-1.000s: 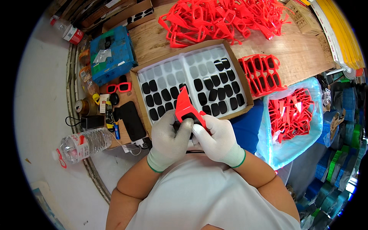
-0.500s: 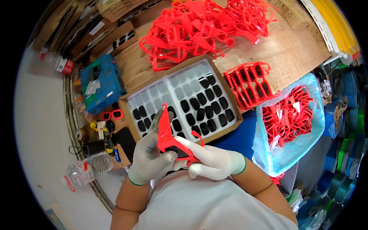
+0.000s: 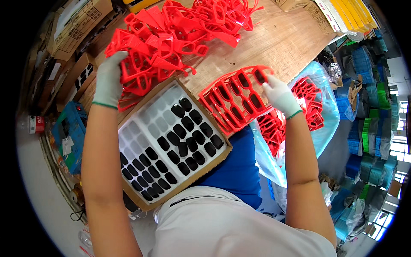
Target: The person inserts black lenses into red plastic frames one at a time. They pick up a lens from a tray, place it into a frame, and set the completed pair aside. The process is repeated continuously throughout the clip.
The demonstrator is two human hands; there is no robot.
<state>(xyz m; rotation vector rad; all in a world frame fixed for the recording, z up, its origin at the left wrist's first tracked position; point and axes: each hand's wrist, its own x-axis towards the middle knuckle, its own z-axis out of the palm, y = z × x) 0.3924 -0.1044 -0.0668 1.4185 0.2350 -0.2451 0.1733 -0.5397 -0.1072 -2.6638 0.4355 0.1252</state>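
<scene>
My left hand, in a white glove with a green cuff, is at the left edge of a heaped pile of red glasses frames. Its fingers are closed on a red glasses frame there, partly hidden by the hand. On the other side my right hand, gloved alike, pinches a pair of red sunglasses with dark lenses. That pair is at the right end of a stacked row of red sunglasses. Between my arms lies a cardboard box with a white tray of dark lenses, some pockets bare.
Right of the table, a pale blue plastic bag holds more red frames. A blue case and cardboard boxes line the left side. Yellow sheets stand at the far right; blue and green stacks fill the right.
My hands were together over the lens box with one pair of red sunglasses. They have parted: the right to the sunglasses row, the left to the frame pile. The view has shifted.
</scene>
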